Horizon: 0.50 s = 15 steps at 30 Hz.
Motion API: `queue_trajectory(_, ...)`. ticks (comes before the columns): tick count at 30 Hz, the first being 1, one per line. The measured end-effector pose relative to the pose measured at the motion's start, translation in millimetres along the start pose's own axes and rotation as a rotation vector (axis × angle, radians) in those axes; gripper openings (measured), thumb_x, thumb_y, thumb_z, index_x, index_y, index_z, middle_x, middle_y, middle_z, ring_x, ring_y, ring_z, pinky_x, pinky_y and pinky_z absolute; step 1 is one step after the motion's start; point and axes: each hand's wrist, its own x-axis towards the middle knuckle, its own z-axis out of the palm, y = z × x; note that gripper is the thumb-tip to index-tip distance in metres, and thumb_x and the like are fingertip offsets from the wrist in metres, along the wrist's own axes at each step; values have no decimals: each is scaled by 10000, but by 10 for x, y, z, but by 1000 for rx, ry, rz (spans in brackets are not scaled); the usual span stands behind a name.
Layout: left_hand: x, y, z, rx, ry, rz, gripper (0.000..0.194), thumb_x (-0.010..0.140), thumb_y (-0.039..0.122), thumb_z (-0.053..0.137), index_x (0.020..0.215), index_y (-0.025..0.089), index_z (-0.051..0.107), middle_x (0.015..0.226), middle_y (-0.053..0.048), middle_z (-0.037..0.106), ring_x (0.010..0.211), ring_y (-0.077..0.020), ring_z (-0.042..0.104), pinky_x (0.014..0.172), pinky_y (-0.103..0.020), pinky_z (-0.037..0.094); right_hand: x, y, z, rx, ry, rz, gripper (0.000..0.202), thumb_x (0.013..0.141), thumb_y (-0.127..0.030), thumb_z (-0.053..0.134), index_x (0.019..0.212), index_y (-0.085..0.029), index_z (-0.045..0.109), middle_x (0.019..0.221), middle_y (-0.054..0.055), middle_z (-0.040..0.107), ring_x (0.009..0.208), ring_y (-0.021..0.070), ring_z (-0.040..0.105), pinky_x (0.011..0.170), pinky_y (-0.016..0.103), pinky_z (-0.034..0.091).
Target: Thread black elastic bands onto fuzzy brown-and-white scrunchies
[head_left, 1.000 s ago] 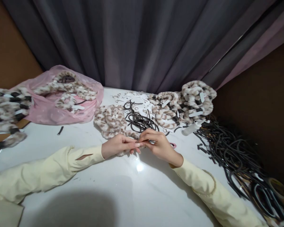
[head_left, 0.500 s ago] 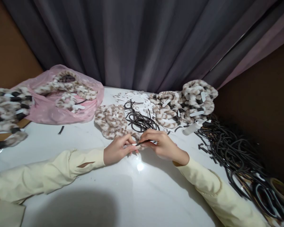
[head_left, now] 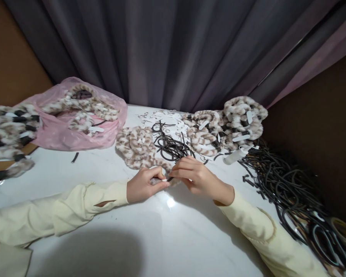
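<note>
My left hand (head_left: 146,184) pinches the end of a furry spotted tube (head_left: 163,163) between thumb and fingers. That tube runs back to a coiled pile of brown-and-white fur tubing (head_left: 135,145) just behind the hand. My right hand (head_left: 198,177) is closed, its fingertips pinching a thin black cord (head_left: 170,179) whose tip meets the fur end. Fingers hide most of the join, so how deep the cord sits I cannot tell. Behind the right hand lies a loose tangle of black cords (head_left: 173,148).
At the left, a pink plastic bag (head_left: 75,142) holds fur loops beside more fur-and-black pieces (head_left: 5,132). Tagged fur rings (head_left: 243,115), a white bottle (head_left: 235,156) and a heap of black cords (head_left: 288,188) lie right. Small metal bits and white tags (head_left: 170,117) lie at the back.
The right hand has shifted slightly right, and less of the black cord shows between the hands. The left hand's fingers have curled closer around the fur end.
</note>
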Motion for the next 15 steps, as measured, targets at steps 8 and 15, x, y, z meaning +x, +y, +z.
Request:
queue_trajectory(8,-61,-62,65,75,18,413,150,856,135,447,711,165,424,669,-17,508,624,-111,453,593,-218,387,14,-75,-27,-203,-8,-103,266,830,-9,397,935,-128,610,945,81,628,930,205,477,754,352,362)
queue_trajectory(15,-73,-89,78,129,45,588,148,834,21,373,805,155,426,746,-64,541,683,-139,474,621,-248,428,7,-68,17,-157,17,-68,225,888,-108,417,957,-141,628,962,89,614,865,186,465,695,325,368)
